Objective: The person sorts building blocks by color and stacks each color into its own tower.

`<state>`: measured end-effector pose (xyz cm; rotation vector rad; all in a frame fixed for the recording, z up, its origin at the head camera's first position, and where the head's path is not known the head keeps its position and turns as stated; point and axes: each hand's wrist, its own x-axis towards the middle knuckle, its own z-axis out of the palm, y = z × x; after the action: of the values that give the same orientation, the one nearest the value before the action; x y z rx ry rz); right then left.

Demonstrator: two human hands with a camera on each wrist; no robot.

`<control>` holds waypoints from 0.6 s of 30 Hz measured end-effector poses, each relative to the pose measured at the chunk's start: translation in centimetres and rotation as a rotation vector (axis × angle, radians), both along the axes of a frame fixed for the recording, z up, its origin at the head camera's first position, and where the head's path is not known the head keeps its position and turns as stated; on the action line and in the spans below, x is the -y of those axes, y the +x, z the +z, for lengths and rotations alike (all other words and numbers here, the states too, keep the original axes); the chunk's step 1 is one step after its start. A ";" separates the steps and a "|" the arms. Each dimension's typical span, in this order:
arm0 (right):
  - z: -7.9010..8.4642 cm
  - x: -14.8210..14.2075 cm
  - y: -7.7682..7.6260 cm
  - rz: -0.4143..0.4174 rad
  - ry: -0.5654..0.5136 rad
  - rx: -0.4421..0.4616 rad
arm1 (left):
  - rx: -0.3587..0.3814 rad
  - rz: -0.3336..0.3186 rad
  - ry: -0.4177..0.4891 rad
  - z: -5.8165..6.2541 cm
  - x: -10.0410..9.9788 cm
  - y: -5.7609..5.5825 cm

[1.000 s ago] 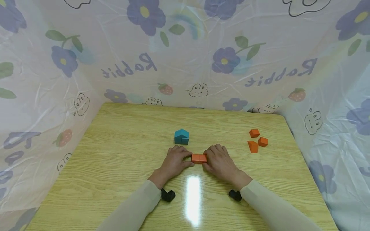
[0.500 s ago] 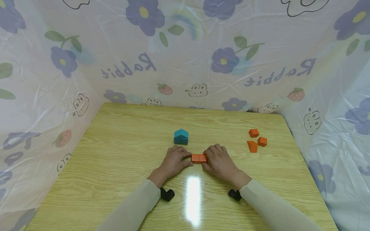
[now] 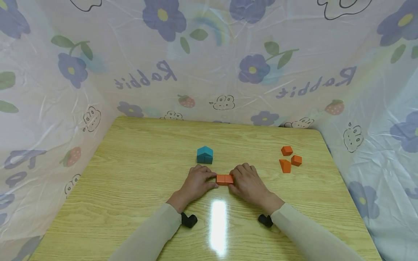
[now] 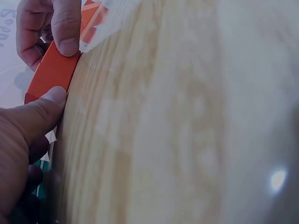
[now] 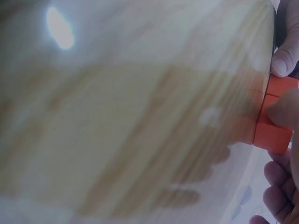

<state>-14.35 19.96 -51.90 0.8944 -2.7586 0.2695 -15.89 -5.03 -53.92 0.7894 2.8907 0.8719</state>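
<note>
Two orange blocks lie side by side on the wooden table, forming a short bar with a seam between them. My left hand pinches the bar's left end between thumb and forefinger. At the right end, my right hand grips it with the thumb on the near side. The left wrist view has both thumbs on the near face of the orange blocks. Seams also show across the orange blocks in the right wrist view, where fingertips hide part of them.
Just beyond my left hand stands a blue house-shaped group of blocks. To the right lie three loose orange pieces: one block, another block and a slanted block. Patterned curtains enclose the table's back and sides.
</note>
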 end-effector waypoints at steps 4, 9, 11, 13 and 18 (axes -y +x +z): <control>0.3 -0.2 0.0 -0.016 -0.025 0.024 | 0.000 0.001 -0.013 0.0 0.0 0.0; 0.9 -1.5 -0.3 -0.070 -0.087 0.072 | -0.013 0.000 -0.011 -0.2 0.0 0.0; 1.2 -2.2 -0.6 -0.093 -0.107 0.076 | -0.019 -0.005 0.001 -0.2 0.0 0.1; 1.6 -3.0 -0.9 -0.121 -0.117 0.072 | -0.028 -0.008 0.006 -0.2 0.0 0.1; 2.6 -5.5 -2.3 -0.206 -0.149 -0.017 | -0.047 -0.012 0.015 -0.1 0.1 0.1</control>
<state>-16.61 25.50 -49.34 0.5680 -2.7432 0.4210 -15.76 -5.14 -54.03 0.8393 2.9194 0.8869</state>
